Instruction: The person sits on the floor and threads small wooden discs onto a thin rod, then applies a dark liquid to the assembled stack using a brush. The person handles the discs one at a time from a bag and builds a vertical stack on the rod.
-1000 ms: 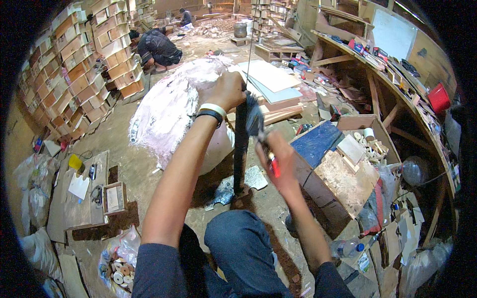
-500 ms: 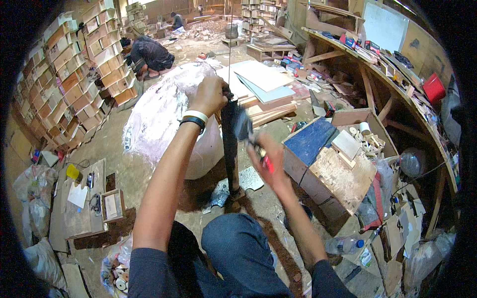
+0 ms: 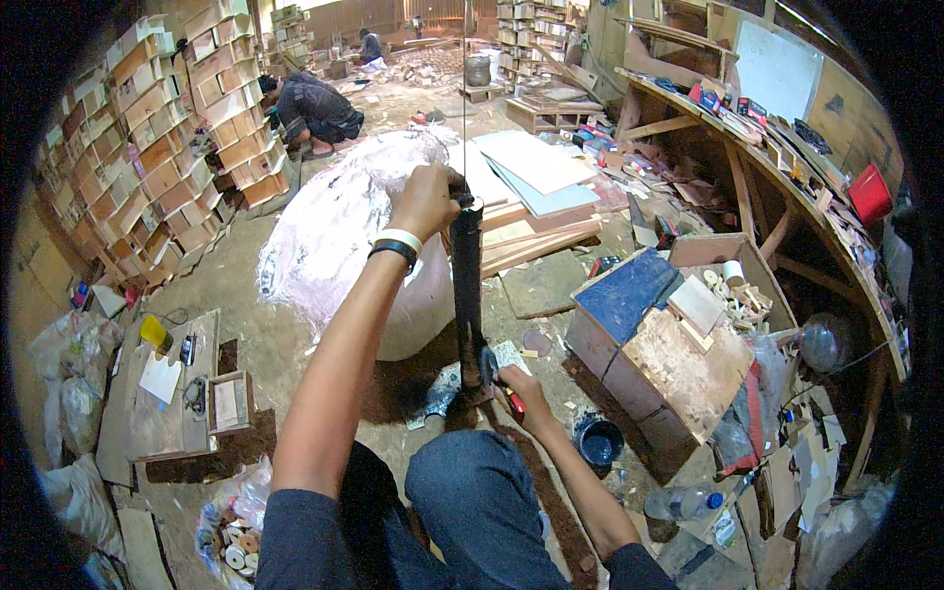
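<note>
A tall, narrow, dark-coated piece (image 3: 467, 290) stands upright in front of my knees, its lower end near a pale, dark-spotted sheet (image 3: 442, 391) on the floor. At its top, my left hand (image 3: 425, 200) is closed on the end, beside a thin vertical wire (image 3: 465, 98). Low down, my right hand (image 3: 528, 398) grips a paintbrush (image 3: 515, 401) with a red part on its handle. The brush's dark head meets the lower part of the piece. To the right of that hand sits a small pot (image 3: 598, 442) of dark liquid.
A big white sack (image 3: 329, 221) lies beyond my left arm, with flat boards (image 3: 536, 162) to its right. A wooden crate (image 3: 629, 369) stands right, near a water bottle (image 3: 683, 503). Stacked wooden boxes (image 3: 157, 128) rise at left. Another person (image 3: 315, 108) crouches farther back.
My right hand has moved down with the paintbrush, from the upper part of the dark piece to its lower end. My left hand stays at the top. The view has shifted slightly.
</note>
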Demonstrator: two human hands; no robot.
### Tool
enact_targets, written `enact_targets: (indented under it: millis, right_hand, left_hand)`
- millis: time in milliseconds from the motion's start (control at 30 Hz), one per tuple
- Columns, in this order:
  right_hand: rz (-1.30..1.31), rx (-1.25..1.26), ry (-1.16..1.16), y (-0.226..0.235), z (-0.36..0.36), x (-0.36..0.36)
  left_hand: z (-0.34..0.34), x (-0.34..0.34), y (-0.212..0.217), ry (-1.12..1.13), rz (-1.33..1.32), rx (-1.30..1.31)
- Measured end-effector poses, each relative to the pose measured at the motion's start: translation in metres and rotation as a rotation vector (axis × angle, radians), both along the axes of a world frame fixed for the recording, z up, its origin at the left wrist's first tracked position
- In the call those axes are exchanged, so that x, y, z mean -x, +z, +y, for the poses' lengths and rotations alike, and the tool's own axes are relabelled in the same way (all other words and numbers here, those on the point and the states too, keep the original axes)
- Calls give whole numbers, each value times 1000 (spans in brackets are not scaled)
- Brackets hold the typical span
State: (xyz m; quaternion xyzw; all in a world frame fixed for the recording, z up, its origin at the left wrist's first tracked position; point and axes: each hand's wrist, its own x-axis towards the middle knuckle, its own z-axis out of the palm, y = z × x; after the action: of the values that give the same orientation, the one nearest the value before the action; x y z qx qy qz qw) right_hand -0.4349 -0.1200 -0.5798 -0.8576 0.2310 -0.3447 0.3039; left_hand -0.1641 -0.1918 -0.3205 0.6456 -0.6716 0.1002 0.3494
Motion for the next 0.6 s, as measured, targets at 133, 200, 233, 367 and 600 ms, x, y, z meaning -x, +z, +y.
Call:
enact_targets:
  millis: [133, 200, 233, 367, 600]
  right_hand:
    - [-311, 302, -58, 80, -27, -15]
    - [-252, 429, -126, 138, -45, -17]
    - [-341, 429, -125, 162, -51, -20]
    - [-365, 494, -133, 180, -56, -18]
    - [64, 53, -41, 3, -2, 4]
  left_hand:
    - [-3, -3, -6, -28, 18, 10]
    - [-3, -4, -7, -53, 14, 20]
    - [-3, -4, -7, -60, 1, 26]
    - [0, -3, -5, -79, 19, 18]
    - [3, 3, -1, -15, 15, -39]
